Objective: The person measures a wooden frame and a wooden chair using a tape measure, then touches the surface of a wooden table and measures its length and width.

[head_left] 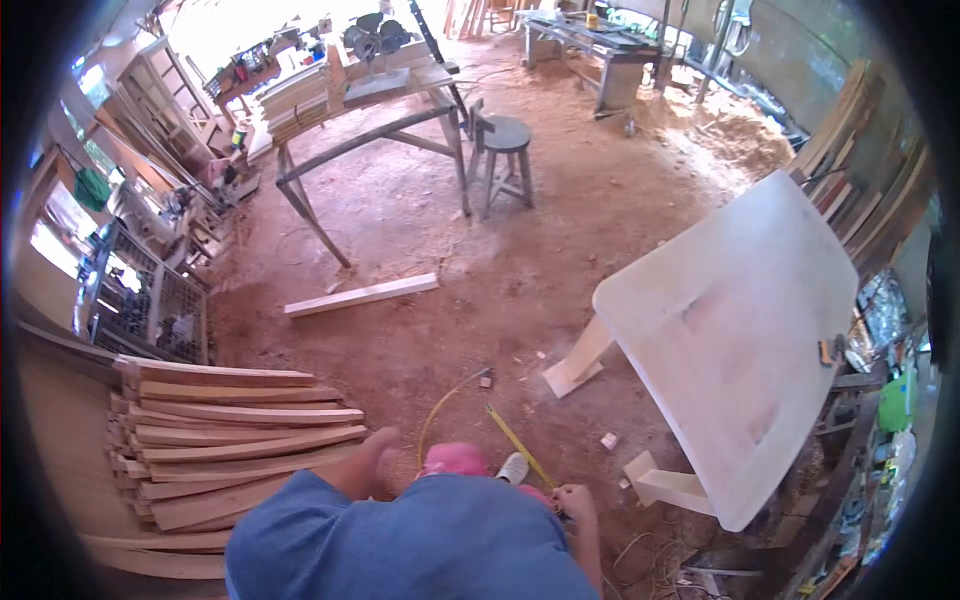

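Observation:
My right hand [574, 502] is closed around a tape measure, whose yellow blade [520, 444] sticks out forward and to the left over the dirt floor. My left hand [380, 445] is smeared, its fingers not distinct; it is beside the right ends of a stack of sawn wood strips [250, 418]. Between the hands, my blue shirt, something pink and one light shoe [513, 468] show. A thin yellow curved line [432, 410] lies on the floor just ahead.
A pale tabletop with wooden legs [740, 330] stands tilted at right. One squared timber [362, 295] lies on the floor ahead. Beyond it are a sawhorse-like bench [375, 140] bearing boards and a saw, and a round stool [503, 135]. Planks [850, 150] lean on the right wall.

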The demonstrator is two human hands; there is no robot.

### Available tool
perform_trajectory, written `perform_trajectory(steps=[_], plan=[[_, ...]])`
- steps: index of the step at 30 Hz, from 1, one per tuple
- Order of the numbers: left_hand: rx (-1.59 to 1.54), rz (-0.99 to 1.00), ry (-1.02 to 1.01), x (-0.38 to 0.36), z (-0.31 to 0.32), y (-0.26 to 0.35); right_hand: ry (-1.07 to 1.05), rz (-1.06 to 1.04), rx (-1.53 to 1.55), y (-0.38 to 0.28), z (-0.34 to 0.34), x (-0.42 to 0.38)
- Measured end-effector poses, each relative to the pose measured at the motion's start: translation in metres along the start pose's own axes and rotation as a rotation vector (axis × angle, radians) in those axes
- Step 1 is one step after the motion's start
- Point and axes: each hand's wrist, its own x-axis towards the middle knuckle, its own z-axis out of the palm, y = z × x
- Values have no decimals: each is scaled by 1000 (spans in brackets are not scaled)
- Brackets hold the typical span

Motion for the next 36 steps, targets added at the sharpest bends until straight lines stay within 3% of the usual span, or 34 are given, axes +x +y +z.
perform_trajectory(steps=[2,4,7,10,13,15,16,17,19,21,23,25,27,29,32,35,36], plan=[[150,253,176,-8,-64,28,-79,-71,-38,-13,-16,45],[-242,253,403,1,-98,45,-83,-253,-112,-42,-35,89],[-670,31,505,-1,-162,85,-96,-352,-32,-120,-65,136],[-528,-17,404,27,-189,81,-95,-334,-16,-195,-80,192],[-369,232,319,78,-182,35,-125,-337,92,-246,-85,266],[-803,36,263,128,-138,-11,-121,-363,191,-273,-92,305],[-972,-46,209,135,-141,-29,-114,-381,241,-288,-97,321],[-1148,-72,118,140,-160,-49,-107,-264,248,-301,-103,338],[-1490,-22,-69,145,-197,-72,-41,-190,182,-324,-120,363],[-1617,64,-144,169,-241,-98,-34,-158,237,-346,-137,390],[-552,-157,291,211,-319,-117,17,-161,181,-366,-166,412],[-276,-49,407,253,-408,-108,62,-148,158,-378,-191,441],[-422,-51,488,293,-489,-100,104,-126,159,-372,-210,477],[-687,-107,407,292,-592,-60,76,-144,93,-349,-224,524],[-679,71,601,331,-690,-28,-19,-226,-684,-300,-239,607],[-505,61,552,362,-771,-5,-84,110,-670,-128,-238,743],[-486,60,506,375,-784,-3,-113,227,-626,-169,-261,725]])
